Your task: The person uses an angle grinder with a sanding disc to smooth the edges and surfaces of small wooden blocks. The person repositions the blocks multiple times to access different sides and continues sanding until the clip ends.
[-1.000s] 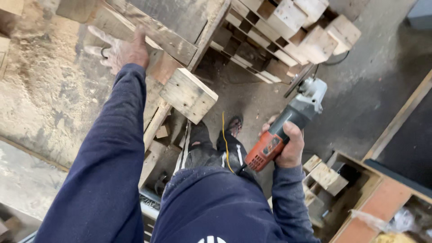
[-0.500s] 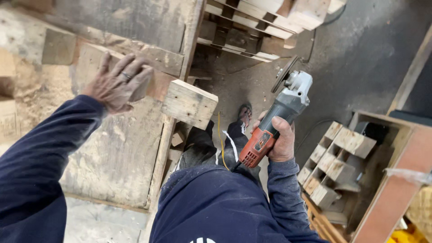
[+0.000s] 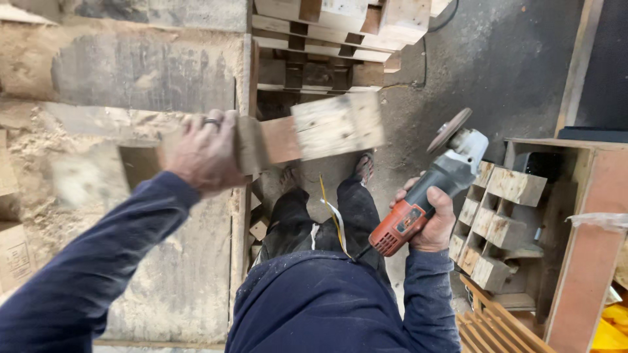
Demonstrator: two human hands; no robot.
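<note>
My left hand (image 3: 204, 153), a ring on one finger, grips a wooden pallet piece (image 3: 307, 134), a plank with a pale block at its right end. The piece is lifted off the dusty workbench (image 3: 131, 78) and blurred by motion. My right hand (image 3: 437, 225) holds an angle grinder (image 3: 428, 189) with an orange rear, grey body and a round disc pointing up and to the right. It hangs over the floor beside my legs. A thin cable trails from the grinder's tail across my trousers.
Stacked wooden pallets (image 3: 327, 39) stand beyond the bench. More pallet pieces with blocks (image 3: 500, 219) lean at the right by a reddish wooden frame (image 3: 582, 248). The dark concrete floor (image 3: 510, 59) lies between them. Sawdust covers the bench's left side.
My left hand closed on the plank and pulled it off the bench toward me. The view swung, and the grinder stayed in my right hand at my side.
</note>
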